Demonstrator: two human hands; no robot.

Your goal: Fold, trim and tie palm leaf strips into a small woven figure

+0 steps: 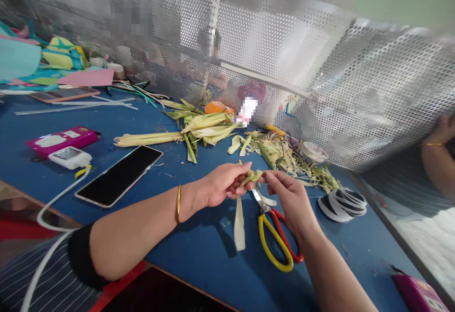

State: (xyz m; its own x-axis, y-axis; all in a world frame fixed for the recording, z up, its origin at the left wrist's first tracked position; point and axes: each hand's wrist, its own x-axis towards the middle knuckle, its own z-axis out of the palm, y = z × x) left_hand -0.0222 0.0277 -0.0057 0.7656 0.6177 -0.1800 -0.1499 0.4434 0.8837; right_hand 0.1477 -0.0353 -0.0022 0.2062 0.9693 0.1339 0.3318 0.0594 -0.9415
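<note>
Blue table (pixel 199 264), left fingers (pixel 237 171) pinching folded husk (pixel 253 176), right fingers (pixel 279 182) pinched narrowly at its edge

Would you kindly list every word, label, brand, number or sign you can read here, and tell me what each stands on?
No text can be read in this picture.
Pink case at the left: pale patches, any lettering too small to read.
White device beside it: screen too blurred to read.
Pink case at lower right: pale patches, too blurred to read.
Dark phone: no text visible.
</note>
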